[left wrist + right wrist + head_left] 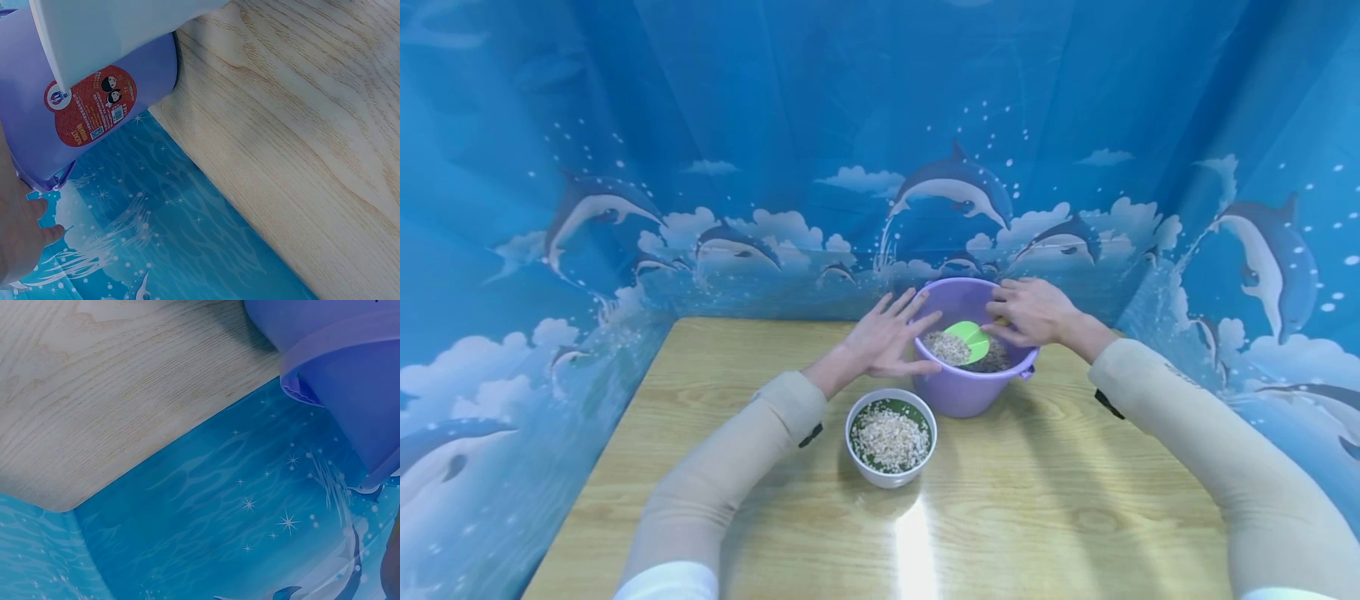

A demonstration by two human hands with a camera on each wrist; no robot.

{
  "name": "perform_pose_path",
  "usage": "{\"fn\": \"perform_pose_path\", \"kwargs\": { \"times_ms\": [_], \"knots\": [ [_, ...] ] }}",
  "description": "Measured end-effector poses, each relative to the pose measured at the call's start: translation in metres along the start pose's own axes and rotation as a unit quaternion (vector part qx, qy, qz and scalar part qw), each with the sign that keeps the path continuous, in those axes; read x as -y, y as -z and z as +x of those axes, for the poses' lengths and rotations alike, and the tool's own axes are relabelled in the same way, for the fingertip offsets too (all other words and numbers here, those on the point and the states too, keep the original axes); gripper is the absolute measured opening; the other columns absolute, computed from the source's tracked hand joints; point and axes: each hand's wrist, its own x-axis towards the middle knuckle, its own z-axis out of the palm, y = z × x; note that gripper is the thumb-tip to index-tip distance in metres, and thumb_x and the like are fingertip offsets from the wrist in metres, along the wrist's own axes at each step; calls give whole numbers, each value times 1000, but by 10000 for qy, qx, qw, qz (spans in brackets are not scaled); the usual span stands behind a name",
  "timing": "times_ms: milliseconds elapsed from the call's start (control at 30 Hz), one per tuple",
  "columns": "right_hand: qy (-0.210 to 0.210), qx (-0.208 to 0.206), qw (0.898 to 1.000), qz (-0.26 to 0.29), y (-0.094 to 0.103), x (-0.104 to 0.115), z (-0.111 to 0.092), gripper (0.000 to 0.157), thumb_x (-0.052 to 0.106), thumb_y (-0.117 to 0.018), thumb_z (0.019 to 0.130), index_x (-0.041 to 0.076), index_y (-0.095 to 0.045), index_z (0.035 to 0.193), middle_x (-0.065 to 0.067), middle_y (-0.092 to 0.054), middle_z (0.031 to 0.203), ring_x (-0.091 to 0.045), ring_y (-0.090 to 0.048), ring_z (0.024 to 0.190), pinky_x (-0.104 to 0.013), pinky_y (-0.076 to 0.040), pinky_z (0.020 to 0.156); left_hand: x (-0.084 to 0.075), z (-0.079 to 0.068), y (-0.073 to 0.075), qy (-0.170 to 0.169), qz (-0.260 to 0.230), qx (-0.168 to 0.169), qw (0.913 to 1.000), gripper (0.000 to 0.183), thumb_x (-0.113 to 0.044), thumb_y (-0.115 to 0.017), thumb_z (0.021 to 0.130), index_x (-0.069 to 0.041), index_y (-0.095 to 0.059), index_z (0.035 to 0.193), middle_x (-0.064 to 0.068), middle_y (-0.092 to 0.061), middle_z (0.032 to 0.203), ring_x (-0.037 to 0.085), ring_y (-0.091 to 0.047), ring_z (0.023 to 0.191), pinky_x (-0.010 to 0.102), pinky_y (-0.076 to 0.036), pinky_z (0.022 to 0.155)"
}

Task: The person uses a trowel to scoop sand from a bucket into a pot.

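Note:
A purple bucket (958,396) stands near the table's far edge with small pale and grey gravel-like bits inside. Over its right rim reaches my right hand (1033,312), curled round the handle of a bright green scoop (973,340). Pale bits (950,347) lie in and beside the scoop, within the bucket. My left hand (891,337), fingers spread, touches the bucket's left rim. In front of the bucket sits a white bowl (889,481) with a green inside, holding similar pale bits (891,437). The left wrist view shows a red label (94,106) on the bucket.
A wood-grain table (1037,500) carries the bucket and bowl. Blue curtains (760,125) printed with dolphins enclose its back and sides, close behind the bucket. In the right wrist view the table edge (169,447) runs beside the bucket.

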Motion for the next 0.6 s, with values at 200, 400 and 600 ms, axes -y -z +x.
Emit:
{"fn": "perform_pose_path", "kwargs": {
  "times_ms": [200, 400, 600],
  "knots": [
    [-77, 29, 10000, 4, 0, -3, -4, 32, 48, -69, 98, 19, -67, 87, 0, -66, 81, -18, -56, 75, -32, -50, 61, 0, 0, -1, -3, 9, -18, 10000, 96, -83, -39, 96, -23, -21, 170, 13, -2, 180, 38, -11, 167, 60, -12, 136],
    [-77, -149, 9998, -77, -1, -5, -8, 31, 48, -71, 96, 19, -67, 87, 1, -65, 79, -18, -55, 74, -33, -49, 61, 0, 0, -1, 10, -21, -11, 10000, 97, -83, -39, 96, -22, -22, 170, 13, -2, 180, 38, -10, 167, 60, -11, 136],
    [-60, -241, 9994, -230, 0, -7, -10, 32, 49, -71, 95, 20, -64, 84, 3, -63, 77, -17, -53, 72, -32, -47, 61, 0, 0, 0, 8, -14, 2, 10000, 96, -82, -39, 97, -23, -21, 170, 13, -1, 180, 38, -10, 167, 60, -11, 136]
  ]
}}
